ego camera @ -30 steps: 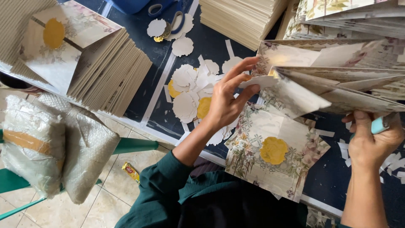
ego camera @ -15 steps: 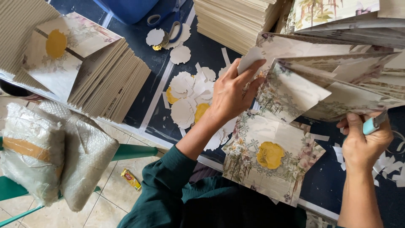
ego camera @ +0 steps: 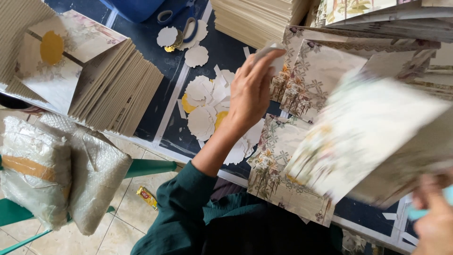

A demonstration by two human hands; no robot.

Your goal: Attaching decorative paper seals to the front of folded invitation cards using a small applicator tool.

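My left hand (ego camera: 252, 92) reaches over the dark table (ego camera: 141, 118) and pinches the pale edge of an opened floral card (ego camera: 314, 78). A second floral card (ego camera: 368, 132) is blurred in motion in front of it. It partly covers a floral card (ego camera: 278, 182) lying flat at the table's near edge. My right hand (ego camera: 432, 215) sits at the bottom right, under the fanned pile of cards (ego camera: 415, 160), closed around a small light blue object (ego camera: 446, 196). A loose heap of scalloped white and yellow paper circles (ego camera: 203, 108) lies just left of my left wrist.
A leaning stack of folded cards (ego camera: 101, 80) with a yellow round seal fills the left. Scissors (ego camera: 188, 26), a tape ring (ego camera: 165, 16) and a beige card stack (ego camera: 255, 19) lie at the back. Bubble-wrapped bundles (ego camera: 52, 174) rest on a green chair (ego camera: 148, 166); a small wrapper (ego camera: 147, 197) lies on the floor.
My left hand has moved up onto the card's pale edge. A floral card has swung down over the flat card and hides its yellow seal. My right hand has dropped to the lower right.
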